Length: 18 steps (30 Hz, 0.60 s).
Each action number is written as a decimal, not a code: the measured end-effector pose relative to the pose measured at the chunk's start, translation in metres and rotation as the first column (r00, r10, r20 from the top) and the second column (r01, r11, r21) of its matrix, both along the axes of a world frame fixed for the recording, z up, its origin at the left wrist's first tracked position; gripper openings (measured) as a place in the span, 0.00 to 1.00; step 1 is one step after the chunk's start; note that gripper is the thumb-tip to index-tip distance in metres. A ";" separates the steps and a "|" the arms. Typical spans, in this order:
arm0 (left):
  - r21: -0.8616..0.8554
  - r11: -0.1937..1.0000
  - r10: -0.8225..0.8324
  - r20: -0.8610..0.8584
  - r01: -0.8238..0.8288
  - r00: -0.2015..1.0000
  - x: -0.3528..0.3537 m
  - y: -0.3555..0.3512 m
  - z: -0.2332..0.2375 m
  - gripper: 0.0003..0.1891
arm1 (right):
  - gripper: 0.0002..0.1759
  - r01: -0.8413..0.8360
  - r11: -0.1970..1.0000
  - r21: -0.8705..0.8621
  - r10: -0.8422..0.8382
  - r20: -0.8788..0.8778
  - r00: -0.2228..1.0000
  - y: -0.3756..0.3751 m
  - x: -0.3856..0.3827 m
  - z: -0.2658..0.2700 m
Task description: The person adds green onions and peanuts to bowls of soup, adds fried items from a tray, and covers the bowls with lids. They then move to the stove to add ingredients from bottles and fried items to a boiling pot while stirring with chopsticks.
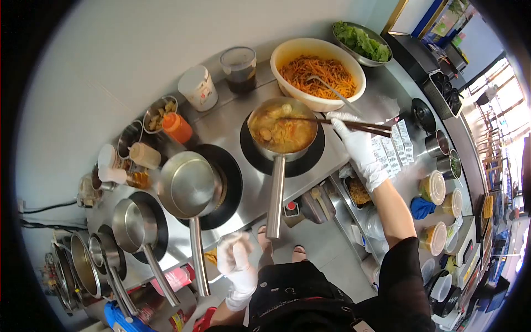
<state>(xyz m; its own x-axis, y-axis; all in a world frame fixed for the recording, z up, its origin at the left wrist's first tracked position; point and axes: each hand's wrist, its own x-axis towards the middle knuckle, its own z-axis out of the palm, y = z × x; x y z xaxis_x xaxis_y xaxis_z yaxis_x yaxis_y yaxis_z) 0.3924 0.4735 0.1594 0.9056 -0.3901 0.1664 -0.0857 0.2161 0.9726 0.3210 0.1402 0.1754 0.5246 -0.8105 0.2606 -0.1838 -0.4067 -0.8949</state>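
My right hand (358,146), in a white glove, is closed around a pair of dark chopsticks (332,121). Their tips reach into a steel saucepan (316,124) of orange-yellow soup with lumps of food (282,130). This pan sits on a round black burner, its long handle (277,193) pointing toward me. My left hand (236,260), also gloved, hangs in front of the counter with its fingers curled in. Nothing shows in it. Nearest to it is the handle (199,257) of another saucepan (189,184), which holds no visible food.
Smaller saucepans (134,224) stand on burners at left. Behind are an orange squeeze bottle (177,128), a white tub (198,88) and a big bowl of orange shreds (279,83) with a ladle. Lettuce (362,41) fills a metal bowl. Printed slips (394,146) and lidded tubs (432,187) lie at right.
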 end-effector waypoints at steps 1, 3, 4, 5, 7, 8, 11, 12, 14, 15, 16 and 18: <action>0.004 1.000 0.013 -0.007 -0.013 1.000 -0.010 0.017 -0.017 0.06 | 0.10 0.011 1.000 0.009 -0.011 -0.066 0.998 -0.006 -0.005 0.005; 0.186 0.982 -0.046 0.006 0.044 0.999 -0.030 0.052 -0.056 0.05 | 0.09 0.002 0.998 0.067 0.003 -0.070 0.998 -0.013 -0.024 0.014; 0.190 0.981 -0.033 0.004 0.032 0.999 -0.039 0.067 -0.075 0.05 | 0.09 -0.037 0.993 0.111 0.044 -0.063 0.997 -0.010 -0.032 0.021; 0.262 0.963 -0.034 -0.118 0.064 0.992 -0.049 0.080 -0.095 0.05 | 0.08 -0.057 0.991 0.119 0.064 -0.059 0.996 -0.005 -0.043 0.024; 0.479 0.868 -0.032 -0.207 0.130 0.978 -0.061 0.118 -0.149 0.06 | 0.08 -0.088 0.987 0.133 0.097 -0.062 0.993 0.009 -0.052 0.020; 0.478 0.870 -0.018 -0.211 0.119 0.977 -0.062 0.136 -0.176 0.06 | 0.08 -0.137 0.989 0.057 0.140 -0.057 0.989 0.015 -0.052 0.018; 0.757 0.651 0.040 0.039 -0.056 0.998 -0.042 0.188 -0.253 0.04 | 0.09 -0.220 0.972 -0.083 0.215 -0.055 0.975 0.021 -0.044 0.012; 0.826 0.515 0.010 0.260 -0.228 0.965 -0.032 0.208 -0.280 0.04 | 0.09 -0.242 0.960 -0.144 0.236 -0.058 0.970 0.020 -0.037 0.010; 0.835 0.378 0.092 0.396 -0.400 0.914 -0.004 0.219 -0.297 0.04 | 0.11 -0.152 0.959 -0.238 0.129 -0.108 0.986 0.008 -0.035 0.006; 0.886 0.286 0.087 0.355 -0.365 0.931 0.013 0.231 -0.315 0.07 | 0.13 -0.182 0.866 -0.465 0.110 -0.179 0.978 -0.012 -0.040 -0.005; 0.956 0.188 0.243 0.176 -0.225 0.954 0.027 0.233 -0.323 0.07 | 0.10 -0.052 0.960 -0.274 0.018 -0.125 0.992 -0.020 -0.039 -0.008; 0.948 0.109 0.174 0.279 -0.301 0.944 0.048 0.262 -0.374 0.13 | 0.12 -0.178 0.827 -0.534 0.019 -0.289 0.957 -0.025 -0.051 -0.002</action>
<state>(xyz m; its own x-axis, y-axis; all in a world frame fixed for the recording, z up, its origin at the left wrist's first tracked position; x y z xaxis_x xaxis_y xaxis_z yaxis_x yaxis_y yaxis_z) 0.4406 0.7358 -0.2142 0.9947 -0.0477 -0.0907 -0.0149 -0.9432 0.3318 0.2696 0.1155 0.1736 0.7056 -0.5132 0.4886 -0.3080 -0.8431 -0.4408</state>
